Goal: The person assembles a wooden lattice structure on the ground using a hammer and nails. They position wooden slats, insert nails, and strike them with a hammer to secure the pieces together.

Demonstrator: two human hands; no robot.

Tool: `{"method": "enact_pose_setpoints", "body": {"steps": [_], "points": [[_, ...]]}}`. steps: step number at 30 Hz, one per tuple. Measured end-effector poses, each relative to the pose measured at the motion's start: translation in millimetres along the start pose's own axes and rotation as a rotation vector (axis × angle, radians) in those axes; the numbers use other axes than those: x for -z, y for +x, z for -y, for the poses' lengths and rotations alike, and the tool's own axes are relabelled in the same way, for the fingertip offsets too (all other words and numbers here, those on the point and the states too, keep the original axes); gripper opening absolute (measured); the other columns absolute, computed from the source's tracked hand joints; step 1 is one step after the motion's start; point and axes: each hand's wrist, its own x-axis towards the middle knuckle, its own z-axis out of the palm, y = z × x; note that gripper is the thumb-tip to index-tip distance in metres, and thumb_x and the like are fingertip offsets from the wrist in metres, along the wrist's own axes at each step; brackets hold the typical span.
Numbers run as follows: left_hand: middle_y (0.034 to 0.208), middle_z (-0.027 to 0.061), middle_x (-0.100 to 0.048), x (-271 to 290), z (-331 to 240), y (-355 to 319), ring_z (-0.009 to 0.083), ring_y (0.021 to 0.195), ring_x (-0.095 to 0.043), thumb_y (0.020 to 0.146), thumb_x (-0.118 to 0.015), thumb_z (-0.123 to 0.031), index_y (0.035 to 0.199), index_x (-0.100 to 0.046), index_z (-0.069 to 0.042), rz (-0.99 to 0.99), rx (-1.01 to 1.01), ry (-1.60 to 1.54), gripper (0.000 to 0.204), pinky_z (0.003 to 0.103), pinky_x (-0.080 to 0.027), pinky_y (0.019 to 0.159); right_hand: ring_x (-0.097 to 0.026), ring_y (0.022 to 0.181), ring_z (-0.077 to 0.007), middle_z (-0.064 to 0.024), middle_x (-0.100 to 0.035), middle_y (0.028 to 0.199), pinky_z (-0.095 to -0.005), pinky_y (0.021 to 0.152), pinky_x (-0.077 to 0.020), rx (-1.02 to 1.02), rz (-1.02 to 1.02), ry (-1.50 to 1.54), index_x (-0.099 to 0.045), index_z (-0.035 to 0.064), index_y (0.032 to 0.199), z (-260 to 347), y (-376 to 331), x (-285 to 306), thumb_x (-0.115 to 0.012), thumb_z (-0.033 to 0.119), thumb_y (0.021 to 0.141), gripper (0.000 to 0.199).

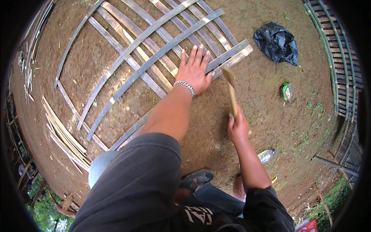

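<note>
A lattice of flat bamboo slats (133,72) lies on the bare soil, with long strips crossing over one another. My left hand (194,72), with a chain bracelet (185,86) at the wrist, rests flat on it with the fingers spread. Under and beside that palm, the slats meet the paired edge strips (228,58). My right hand (238,127) is closed round a brown, wooden-looking stick (231,91). Its upper end points up and left, close to the edge strips. Whether that end touches them I cannot tell.
A black plastic bag (276,43) and a green-and-black tape measure (286,92) lie to the right. A clear plastic bottle (266,156) is near my right forearm. Loose thin strips (65,135) lie at left. A slatted bamboo structure (344,58) borders the far right.
</note>
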Motion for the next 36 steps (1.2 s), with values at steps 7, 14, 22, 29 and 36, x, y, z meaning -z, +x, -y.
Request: {"method": "enact_pose_setpoints", "body": {"steps": [7, 14, 22, 29, 36], "points": [[0.171, 0.0164, -0.024, 4.4, -0.3, 1.4, 0.0323, 0.16, -0.017, 0.101, -0.048, -0.05, 0.161, -0.035, -0.008, 0.033, -0.008, 0.009, 0.074, 0.058, -0.01, 0.129, -0.068, 0.109, -0.0456, -0.0255, -0.067, 0.125, -0.0484, 0.091, -0.058, 0.102, -0.167, 0.111, -0.051, 0.0133, 0.146, -6.1, -1.8, -2.5, -0.066, 0.012, 0.097, 0.051], [0.171, 0.0162, -0.024, 2.8, -1.1, -0.6, 0.0305, 0.16, -0.016, 0.101, -0.048, -0.051, 0.161, -0.035, -0.009, 0.016, 0.013, 0.003, 0.074, 0.056, -0.011, 0.129, -0.07, 0.109, -0.0439, -0.026, -0.068, 0.124, -0.0472, 0.093, -0.0576, -0.048, -0.109, 0.136, -0.051, 0.0144, 0.148, 7.8, 7.6, 5.8, -0.065, 0.012, 0.097, 0.053], [0.17, 0.0168, -0.025, 2.3, 0.5, 1.7, 0.0314, 0.16, -0.018, 0.1, -0.05, -0.049, 0.159, -0.039, -0.008, -0.027, 0.005, -0.01, 0.072, 0.057, -0.011, 0.129, -0.071, 0.101, -0.0471, -0.028, -0.07, 0.117, -0.0508, 0.086, -0.0582, -0.193, 0.029, 0.058, -0.053, 0.0097, 0.142, 18.4, 16.6, 12.6, -0.065, 0.013, 0.097, 0.046], [0.17, 0.017, -0.026, 0.2, 0.4, -1.5, 0.0316, 0.16, -0.019, 0.1, -0.05, -0.048, 0.158, -0.04, -0.008, -0.029, 0.012, -0.028, 0.071, 0.057, -0.011, 0.129, -0.071, 0.093, -0.0489, -0.0297, -0.07, 0.11, -0.0525, 0.082, -0.0579, -0.183, 0.149, -0.028, -0.053, 0.0112, 0.141, 9.3, 15.0, 12.3, -0.063, 0.013, 0.099, 0.043], [0.17, 0.0166, -0.025, 5.0, -1.3, -0.7, 0.0307, 0.16, -0.017, 0.101, -0.047, -0.048, 0.159, -0.038, -0.008, 0.01, 0.011, -0.019, 0.071, 0.056, -0.011, 0.129, -0.068, 0.106, -0.047, -0.0255, -0.065, 0.124, -0.0527, 0.087, -0.0563, -0.264, -0.179, -0.055, -0.05, 0.0112, 0.147, -35.0, -33.2, 8.1, -0.063, 0.02, 0.101, 0.049]]}}
